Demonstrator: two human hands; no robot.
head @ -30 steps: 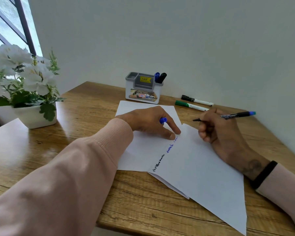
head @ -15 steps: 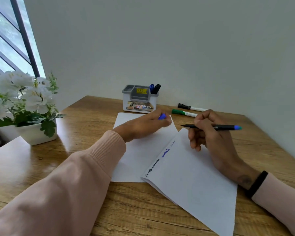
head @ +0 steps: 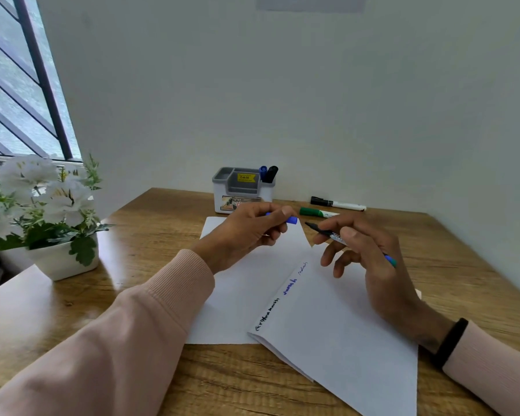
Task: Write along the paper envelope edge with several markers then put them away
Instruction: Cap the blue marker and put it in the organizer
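A white paper envelope (head: 336, 331) lies on the wooden table (head: 457, 274) with handwriting along its left edge. My right hand (head: 370, 259) holds an uncapped black marker (head: 330, 234) above it, tip pointing left. My left hand (head: 246, 232) pinches a blue cap (head: 291, 220) just left of that tip, a small gap between them. A green marker (head: 315, 212) and a black-capped white marker (head: 338, 203) lie on the table behind the hands. A grey and white organizer (head: 240, 190) at the back holds a blue and a black marker.
A white sheet of paper (head: 240, 292) lies under the envelope's left side. A white pot of white flowers (head: 57, 223) stands at the left. A window is at the far left and a plain wall runs close behind the table.
My left hand lifted off the envelope with the blue cap and rose toward the marker. My right hand turned the marker so its tip points at the cap.
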